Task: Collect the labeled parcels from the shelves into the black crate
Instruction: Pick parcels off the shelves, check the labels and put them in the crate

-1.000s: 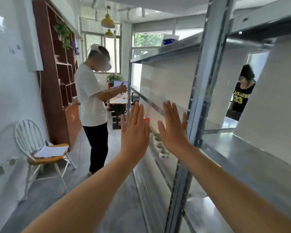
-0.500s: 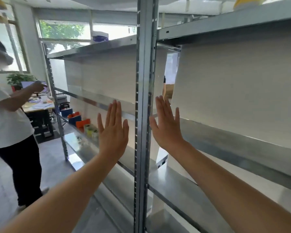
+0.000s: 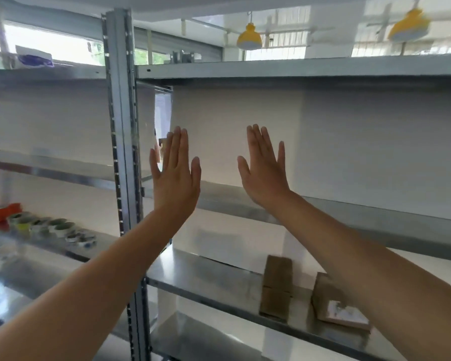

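Two brown cardboard parcels lie on a lower metal shelf (image 3: 219, 282) at the right. One plain parcel (image 3: 276, 287) lies flat; beside it a second parcel (image 3: 334, 303) carries a white label and is partly hidden by my right forearm. My left hand (image 3: 176, 175) and my right hand (image 3: 264, 168) are raised in front of the shelving, fingers straight and together, holding nothing. Both hands are well above the parcels. No black crate is in view.
A grey metal upright (image 3: 122, 152) stands just left of my left hand. Rolls of tape (image 3: 60, 227) and orange boxes (image 3: 0, 213) sit on the lower left shelf. White panels back the shelves. Yellow lamps (image 3: 249, 39) hang overhead.
My view has swung right along the shelving; the person in white is out of frame and the two parcels have come into sight. Both hands stay raised and flat, now further apart.
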Available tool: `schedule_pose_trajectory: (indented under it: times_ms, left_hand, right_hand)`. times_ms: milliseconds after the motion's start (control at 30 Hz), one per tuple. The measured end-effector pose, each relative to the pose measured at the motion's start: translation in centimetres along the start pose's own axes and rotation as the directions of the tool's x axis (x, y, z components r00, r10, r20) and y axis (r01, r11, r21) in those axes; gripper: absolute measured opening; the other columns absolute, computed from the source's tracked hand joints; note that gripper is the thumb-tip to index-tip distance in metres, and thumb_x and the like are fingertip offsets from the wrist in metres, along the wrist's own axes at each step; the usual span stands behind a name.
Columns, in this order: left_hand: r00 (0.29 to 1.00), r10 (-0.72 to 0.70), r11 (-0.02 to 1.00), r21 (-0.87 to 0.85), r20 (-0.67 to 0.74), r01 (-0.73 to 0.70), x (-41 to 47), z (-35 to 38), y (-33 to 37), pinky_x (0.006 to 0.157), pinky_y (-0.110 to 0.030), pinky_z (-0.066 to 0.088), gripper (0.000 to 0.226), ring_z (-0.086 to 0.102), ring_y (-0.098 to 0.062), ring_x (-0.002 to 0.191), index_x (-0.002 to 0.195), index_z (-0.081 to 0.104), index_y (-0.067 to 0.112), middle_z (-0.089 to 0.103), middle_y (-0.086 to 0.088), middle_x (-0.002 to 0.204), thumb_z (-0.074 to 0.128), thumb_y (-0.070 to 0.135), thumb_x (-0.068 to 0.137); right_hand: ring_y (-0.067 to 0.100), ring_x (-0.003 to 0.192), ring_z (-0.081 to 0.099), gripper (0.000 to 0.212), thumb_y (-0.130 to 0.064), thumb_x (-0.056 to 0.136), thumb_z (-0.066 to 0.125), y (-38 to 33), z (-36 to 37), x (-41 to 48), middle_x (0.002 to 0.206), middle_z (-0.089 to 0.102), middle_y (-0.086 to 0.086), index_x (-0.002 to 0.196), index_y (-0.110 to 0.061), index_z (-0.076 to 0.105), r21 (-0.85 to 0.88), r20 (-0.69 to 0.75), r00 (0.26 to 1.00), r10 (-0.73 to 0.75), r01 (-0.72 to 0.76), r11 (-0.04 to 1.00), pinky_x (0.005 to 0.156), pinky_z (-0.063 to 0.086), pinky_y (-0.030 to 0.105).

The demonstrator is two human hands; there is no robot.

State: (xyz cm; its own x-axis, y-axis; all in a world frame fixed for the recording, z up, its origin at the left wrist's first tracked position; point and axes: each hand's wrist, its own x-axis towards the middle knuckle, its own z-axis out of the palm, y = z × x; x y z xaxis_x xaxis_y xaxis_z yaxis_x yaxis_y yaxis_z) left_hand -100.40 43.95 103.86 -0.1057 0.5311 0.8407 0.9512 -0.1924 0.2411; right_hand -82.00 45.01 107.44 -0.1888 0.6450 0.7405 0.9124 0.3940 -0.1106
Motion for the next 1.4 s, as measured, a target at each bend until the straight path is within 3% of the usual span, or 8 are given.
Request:
schedule_pose_trajectory:
  times_ms: [267,333,467,633,767,1033,1267,1400]
  left_hand:
    - [0.994,0.034,0.957,-0.291,0.104,-0.002,-5.8,1.2,18.5,0.122,-0.052,0.002,0.063,0.004,-0.016,0.153,0.157,0.010,0.019,0.007,0.000,0.166,0.008,0.048,0.101]
    - [0.992,0.053,0.945,-0.326,0.112,-0.013,-6.5,1.1,22.3,0.122,-0.052,0.003,0.070,0.006,-0.017,0.152,0.157,0.012,0.018,0.009,-0.001,0.165,-0.002,0.054,0.098]
    - [0.964,0.243,0.916,-0.354,0.112,-0.190,-10.0,1.2,31.9,0.122,-0.051,0.003,0.075,0.006,-0.017,0.153,0.157,0.012,0.019,0.008,0.000,0.166,-0.010,0.055,0.096]
    - [0.911,0.388,0.815,-0.512,0.138,-0.269,-14.9,2.5,42.3,0.122,-0.047,-0.005,0.060,-0.001,-0.016,0.153,0.158,0.006,0.018,0.001,0.001,0.166,0.011,0.043,0.104]
    - [0.840,0.521,0.701,-0.636,0.150,-0.321,-19.1,3.1,50.4,0.121,-0.048,-0.005,0.057,-0.001,-0.016,0.153,0.158,0.004,0.017,0.001,0.000,0.166,0.014,0.040,0.106]
    - [0.695,0.714,0.474,-0.789,0.084,-0.392,-26.4,4.3,63.4,0.120,-0.049,-0.004,0.056,0.002,-0.016,0.153,0.158,0.009,0.017,0.005,0.001,0.166,0.025,0.036,0.107]
    - [0.581,0.807,0.270,-0.941,0.105,-0.205,-32.0,6.3,71.9,0.120,-0.047,-0.005,0.054,0.003,-0.013,0.152,0.157,0.010,0.016,0.007,0.001,0.165,0.025,0.028,0.106]
    - [0.461,0.881,0.206,-0.962,0.103,-0.178,-35.9,9.3,74.1,0.121,-0.049,-0.004,0.054,0.001,-0.011,0.152,0.157,0.010,0.017,0.007,0.003,0.166,0.022,0.030,0.107]
  right_hand:
    - [0.015,0.152,-0.013,0.064,-0.042,0.106,0.024,10.6,-11.9,-11.0,0.166,-0.011,-0.002,0.158,-0.021,-0.004,-0.212,0.014,0.981,0.195,-0.188,0.959,0.120,-0.014,0.045]
    - [0.016,0.152,-0.012,0.064,-0.044,0.105,0.024,12.7,-14.4,-12.7,0.166,-0.010,-0.001,0.158,-0.021,-0.003,-0.251,-0.009,0.973,0.231,-0.226,0.941,0.120,-0.014,0.045]
    - [0.018,0.152,-0.010,0.066,-0.048,0.104,0.024,18.6,-20.8,-18.3,0.166,-0.009,-0.001,0.159,-0.021,-0.002,-0.370,-0.078,0.942,0.325,-0.330,0.868,0.121,-0.011,0.048]
    - [0.019,0.153,-0.009,0.065,-0.046,0.104,0.023,24.9,-27.0,-26.8,0.166,-0.007,0.000,0.158,-0.020,-0.002,-0.451,-0.137,0.871,0.473,-0.480,0.753,0.121,-0.010,0.049]
    - [0.019,0.153,-0.008,0.063,-0.038,0.106,0.026,29.6,-32.2,-33.5,0.166,-0.005,0.002,0.158,-0.015,-0.001,-0.538,-0.161,0.811,0.562,-0.550,0.639,0.121,-0.008,0.051]
    - [0.016,0.152,-0.010,0.063,-0.036,0.106,0.026,35.2,-39.9,-42.6,0.166,-0.006,0.000,0.158,-0.016,-0.002,-0.568,-0.294,0.639,0.711,-0.715,0.408,0.122,-0.006,0.053]
    - [0.015,0.152,-0.008,0.063,-0.036,0.105,0.027,39.1,-42.3,-49.0,0.167,-0.003,0.001,0.158,-0.014,0.001,-0.586,-0.397,0.437,0.807,-0.797,0.143,0.120,-0.009,0.050]
    - [0.012,0.152,-0.010,0.062,-0.036,0.105,0.026,41.3,-41.8,-52.7,0.166,-0.004,-0.002,0.159,-0.016,0.001,-0.561,-0.431,0.292,0.854,-0.828,0.000,0.120,-0.012,0.047]
